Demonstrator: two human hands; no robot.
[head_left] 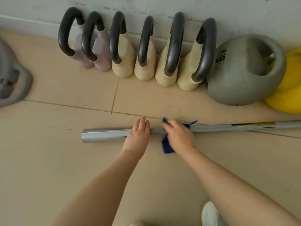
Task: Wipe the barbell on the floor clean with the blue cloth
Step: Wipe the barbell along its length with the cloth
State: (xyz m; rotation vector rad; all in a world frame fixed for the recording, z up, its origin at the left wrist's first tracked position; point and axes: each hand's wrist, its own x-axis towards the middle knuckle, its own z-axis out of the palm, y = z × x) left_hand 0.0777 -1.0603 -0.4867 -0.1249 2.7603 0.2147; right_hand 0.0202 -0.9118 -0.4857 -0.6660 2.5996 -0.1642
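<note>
A long silver metal barbell lies on the beige tiled floor, parallel to the wall. The left hand rests flat on the bar, fingers straight. Just beside it, the right hand grasps a dark blue cloth draped over the bar. Kettlebells line the floor's far edge.

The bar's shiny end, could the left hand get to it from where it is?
Probably yes. The left hand rests flat on the bar, and the stretch to its end looks bare, with nothing in the way.
</note>
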